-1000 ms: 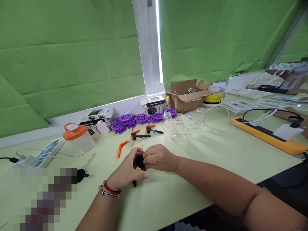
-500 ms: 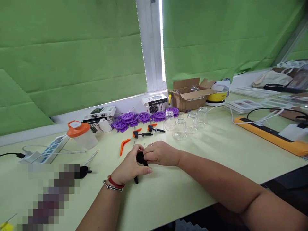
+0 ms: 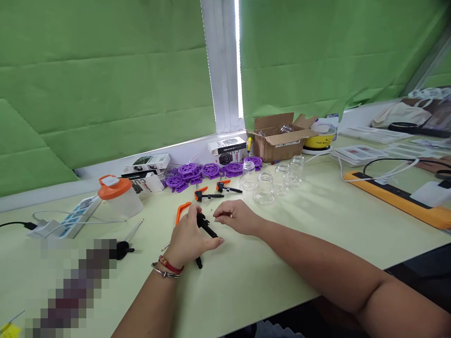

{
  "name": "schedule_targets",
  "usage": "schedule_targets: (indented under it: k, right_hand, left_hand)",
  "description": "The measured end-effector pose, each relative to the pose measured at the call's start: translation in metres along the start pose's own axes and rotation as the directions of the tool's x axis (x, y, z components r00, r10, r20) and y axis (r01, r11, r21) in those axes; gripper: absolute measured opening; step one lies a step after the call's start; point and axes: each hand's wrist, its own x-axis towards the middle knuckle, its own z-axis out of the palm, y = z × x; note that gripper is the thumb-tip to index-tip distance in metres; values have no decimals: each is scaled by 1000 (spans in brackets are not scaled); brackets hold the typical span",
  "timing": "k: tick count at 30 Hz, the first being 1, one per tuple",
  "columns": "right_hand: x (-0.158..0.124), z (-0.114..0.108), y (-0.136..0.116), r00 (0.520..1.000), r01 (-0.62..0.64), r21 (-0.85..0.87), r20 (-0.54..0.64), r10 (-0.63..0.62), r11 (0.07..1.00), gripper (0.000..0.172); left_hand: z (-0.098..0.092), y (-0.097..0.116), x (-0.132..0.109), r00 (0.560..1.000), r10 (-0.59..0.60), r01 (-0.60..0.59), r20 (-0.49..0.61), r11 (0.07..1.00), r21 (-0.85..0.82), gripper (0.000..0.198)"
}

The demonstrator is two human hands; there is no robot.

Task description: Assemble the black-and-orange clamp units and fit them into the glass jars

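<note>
My left hand [image 3: 188, 240] is closed round a small black clamp part [image 3: 206, 226] just above the pale green table [image 3: 299, 234]. Its black bar pokes out to the right of my thumb, and a black tip shows below the hand. My right hand [image 3: 237, 217] hovers a little to the right of it, fingers curled in a loose pinch; I cannot make out anything in them. An orange curved handle piece [image 3: 181, 210] lies just behind my left hand.
Two small orange-and-black clamps [image 3: 208, 193], purple gear parts [image 3: 197, 172], glass jars [image 3: 265, 188] and a cardboard box [image 3: 280, 136] stand further back. An orange-lidded cup [image 3: 116, 195] and a power strip [image 3: 66, 218] are at left, an orange power strip [image 3: 394, 197] at right.
My right hand has come off the black part and moved slightly right. My left hand keeps the part, whose bar now shows. The view drifted a little.
</note>
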Motion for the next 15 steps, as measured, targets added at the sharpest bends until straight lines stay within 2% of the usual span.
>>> schedule_targets:
  k: [1, 3, 6, 9, 12, 15]
  right_hand:
    - [0, 2, 1, 992, -127, 128, -2, 129, 984, 5]
    - [0, 8, 2, 942, -325, 359, 36, 335, 875, 10]
    - [-2, 15, 2, 860, -470, 537, 102, 500, 700, 20]
    - [-4, 23, 1, 815, -514, 607, 125, 565, 606, 27]
    - [-5, 29, 0, 798, -491, 663, 83, 596, 565, 31]
    - [-5, 35, -2, 778, -472, 697, 40, 628, 540, 34]
  left_hand:
    - [2, 1, 0, 999, 5, -4, -31, 999, 44, 78]
    - [5, 2, 0, 995, 33, -22, -92, 993, 119, 80]
    - [11, 4, 1, 977, 103, -63, -188, 976, 210, 81]
    - [17, 6, 1, 949, 196, -121, -247, 950, 289, 78]
    - [21, 9, 2, 931, 250, -148, -265, 924, 352, 77]
    - [25, 12, 3, 920, 254, -123, -299, 911, 395, 75]
